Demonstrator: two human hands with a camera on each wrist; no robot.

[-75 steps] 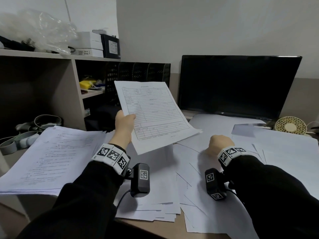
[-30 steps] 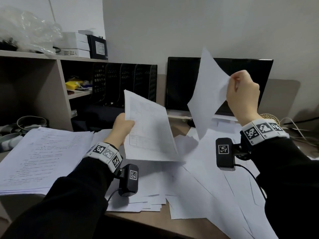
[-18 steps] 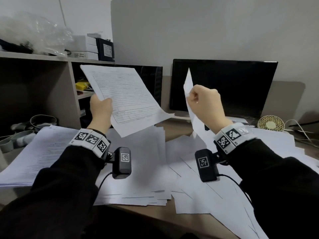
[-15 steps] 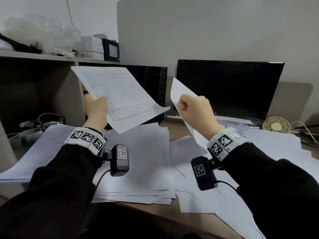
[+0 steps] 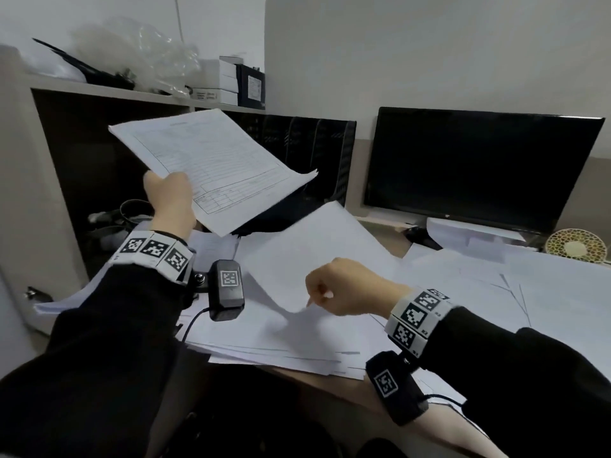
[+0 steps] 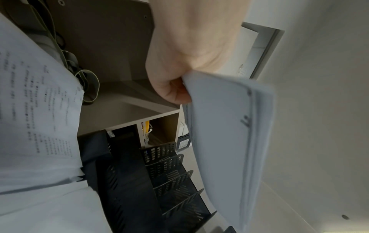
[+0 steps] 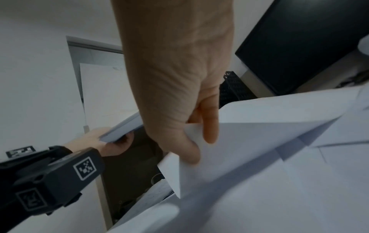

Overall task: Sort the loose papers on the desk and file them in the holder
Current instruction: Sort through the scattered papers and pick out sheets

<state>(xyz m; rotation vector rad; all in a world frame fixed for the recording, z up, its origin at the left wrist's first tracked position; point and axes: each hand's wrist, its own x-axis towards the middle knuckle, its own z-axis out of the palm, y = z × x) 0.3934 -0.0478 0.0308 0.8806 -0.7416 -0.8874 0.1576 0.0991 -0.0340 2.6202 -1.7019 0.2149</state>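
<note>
My left hand point(image 5: 170, 196) holds a thin stack of printed forms point(image 5: 215, 166) raised over the desk's left side, pinched at its near corner; the same stack point(image 6: 225, 141) hangs over the black mesh file holder point(image 6: 169, 178) in the left wrist view. The holder point(image 5: 317, 143) stands at the back, left of the monitor. My right hand point(image 5: 337, 292) pinches the near corner of a blank white sheet point(image 5: 317, 252), low over the loose papers point(image 5: 281, 338) at the desk's middle. In the right wrist view thumb and fingers point(image 7: 209, 126) clamp that sheet point(image 7: 259, 134).
A dark monitor point(image 5: 479, 170) stands at the back right, a small round fan point(image 5: 575, 247) beside it. A shelf unit point(image 5: 66, 153) with boxes on top fills the left. More sheets point(image 5: 496, 292) cover the right of the desk, and a printed pile point(image 6: 36, 110) lies left.
My right hand came down from chest height with its blank sheet, now low over the central pile. My left hand stayed raised with the printed forms, tilted flatter.
</note>
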